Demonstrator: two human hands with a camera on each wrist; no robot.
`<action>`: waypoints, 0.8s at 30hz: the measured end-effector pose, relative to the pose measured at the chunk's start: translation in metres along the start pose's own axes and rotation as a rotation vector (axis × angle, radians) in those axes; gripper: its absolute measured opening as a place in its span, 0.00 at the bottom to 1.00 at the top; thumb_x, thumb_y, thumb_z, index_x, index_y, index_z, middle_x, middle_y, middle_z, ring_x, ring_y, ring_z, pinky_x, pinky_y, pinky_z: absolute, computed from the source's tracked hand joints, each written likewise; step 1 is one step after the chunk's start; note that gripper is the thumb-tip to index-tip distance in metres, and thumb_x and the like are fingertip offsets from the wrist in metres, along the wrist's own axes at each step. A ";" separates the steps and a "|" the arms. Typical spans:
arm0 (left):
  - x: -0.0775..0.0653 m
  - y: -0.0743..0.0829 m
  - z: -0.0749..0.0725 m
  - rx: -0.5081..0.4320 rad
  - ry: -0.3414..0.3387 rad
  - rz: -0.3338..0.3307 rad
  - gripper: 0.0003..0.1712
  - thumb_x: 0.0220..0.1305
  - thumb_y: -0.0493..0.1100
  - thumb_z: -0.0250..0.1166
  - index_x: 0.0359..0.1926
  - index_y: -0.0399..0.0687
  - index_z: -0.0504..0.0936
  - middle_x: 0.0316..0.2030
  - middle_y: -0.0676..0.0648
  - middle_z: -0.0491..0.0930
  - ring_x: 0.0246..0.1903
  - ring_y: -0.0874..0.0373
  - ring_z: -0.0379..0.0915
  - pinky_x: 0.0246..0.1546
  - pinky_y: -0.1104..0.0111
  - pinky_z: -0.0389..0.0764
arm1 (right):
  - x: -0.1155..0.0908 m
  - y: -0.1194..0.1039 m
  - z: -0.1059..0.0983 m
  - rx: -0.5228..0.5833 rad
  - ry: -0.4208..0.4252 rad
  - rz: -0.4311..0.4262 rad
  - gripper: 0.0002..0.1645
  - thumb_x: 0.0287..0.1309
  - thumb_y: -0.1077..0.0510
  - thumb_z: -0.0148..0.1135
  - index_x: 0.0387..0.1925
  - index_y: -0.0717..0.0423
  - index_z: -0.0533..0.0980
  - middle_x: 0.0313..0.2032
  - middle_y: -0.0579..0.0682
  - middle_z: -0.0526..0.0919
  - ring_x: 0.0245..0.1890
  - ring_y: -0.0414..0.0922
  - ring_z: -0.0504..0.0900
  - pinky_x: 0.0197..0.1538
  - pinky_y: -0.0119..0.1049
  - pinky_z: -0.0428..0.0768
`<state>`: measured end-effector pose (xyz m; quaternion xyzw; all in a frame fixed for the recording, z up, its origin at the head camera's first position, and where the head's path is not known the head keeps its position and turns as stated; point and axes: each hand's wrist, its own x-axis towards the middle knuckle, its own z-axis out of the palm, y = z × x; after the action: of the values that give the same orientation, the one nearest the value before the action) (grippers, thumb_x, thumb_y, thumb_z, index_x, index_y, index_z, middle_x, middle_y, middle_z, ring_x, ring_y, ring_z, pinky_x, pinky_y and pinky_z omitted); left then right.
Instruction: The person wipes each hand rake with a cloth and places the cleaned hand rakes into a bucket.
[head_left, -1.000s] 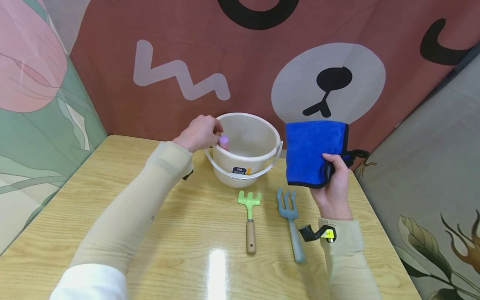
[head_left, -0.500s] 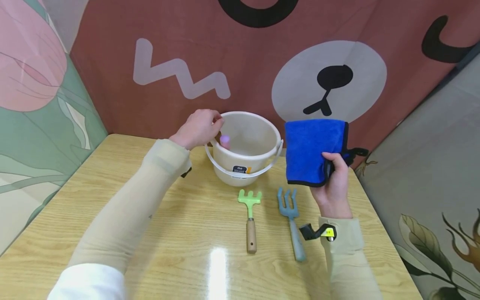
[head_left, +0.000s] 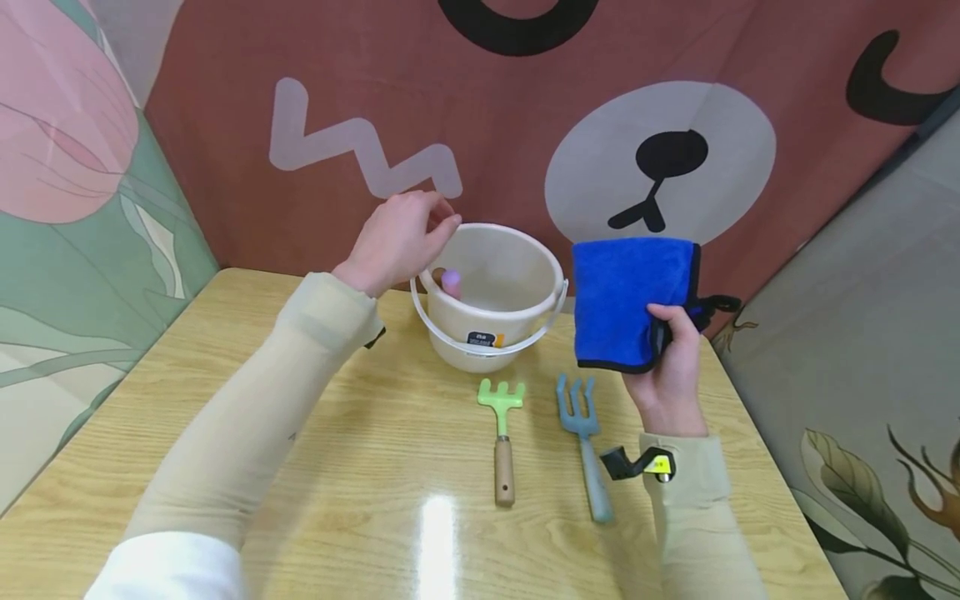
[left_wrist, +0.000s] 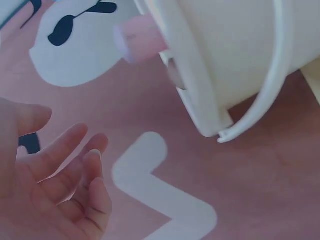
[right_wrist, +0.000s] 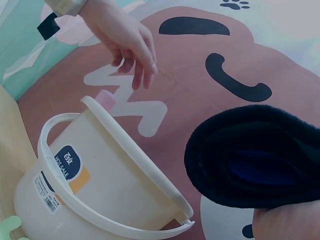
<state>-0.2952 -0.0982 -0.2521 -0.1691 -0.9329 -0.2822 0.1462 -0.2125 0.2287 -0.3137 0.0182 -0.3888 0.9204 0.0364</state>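
My left hand [head_left: 397,242] hovers over the left rim of a white bucket [head_left: 465,321], its fingers loosely bent and holding nothing. Just below it, a pink handle end with a lavender tip [head_left: 452,285] pokes up inside the bucket's left side. Beside that shows a small brown rounded end [head_left: 437,273]; the lower parts of both are hidden by the bucket wall. My right hand [head_left: 667,383] grips a folded blue towel [head_left: 618,300] with black edging, held up right of the bucket, thumb on its front. In the right wrist view the towel's dark folded edge [right_wrist: 250,115] faces the camera.
In front of the bucket lies a small green hand rake [head_left: 501,404] with a wooden handle. A grey-blue hand fork [head_left: 579,425] lies to its right on the wooden table [head_left: 360,500]. The bucket's bail handle [head_left: 491,352] hangs down across its front. A printed cloth backdrop [head_left: 337,217] rises behind.
My left hand has drawn up off the things at the bucket's left rim, its fingers loosening, and the brown end now shows. The right hand and towel stay in place.
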 end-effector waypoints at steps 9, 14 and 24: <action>-0.018 0.027 -0.006 0.019 0.051 0.091 0.18 0.71 0.54 0.59 0.48 0.48 0.87 0.42 0.49 0.86 0.42 0.55 0.77 0.43 0.55 0.80 | 0.000 0.001 -0.001 0.017 -0.010 0.000 0.31 0.71 0.58 0.51 0.70 0.43 0.53 0.66 0.47 0.64 0.58 0.46 0.73 0.53 0.39 0.81; -0.031 0.039 -0.006 0.027 0.076 0.147 0.15 0.70 0.52 0.59 0.43 0.50 0.87 0.34 0.53 0.85 0.32 0.61 0.78 0.33 0.60 0.78 | 0.000 0.000 -0.002 0.011 -0.011 -0.005 0.31 0.71 0.57 0.51 0.70 0.43 0.53 0.66 0.47 0.64 0.58 0.46 0.72 0.54 0.38 0.81; -0.063 0.053 0.008 0.058 0.069 0.261 0.10 0.67 0.49 0.62 0.38 0.53 0.88 0.31 0.55 0.85 0.28 0.60 0.77 0.26 0.61 0.78 | 0.000 0.001 -0.005 -0.087 0.036 0.007 0.35 0.71 0.53 0.52 0.72 0.38 0.49 0.71 0.45 0.60 0.68 0.47 0.64 0.61 0.41 0.76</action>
<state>-0.2187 -0.0673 -0.2565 -0.2749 -0.9052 -0.2393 0.2185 -0.2125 0.2311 -0.3178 -0.0013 -0.4278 0.9030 0.0411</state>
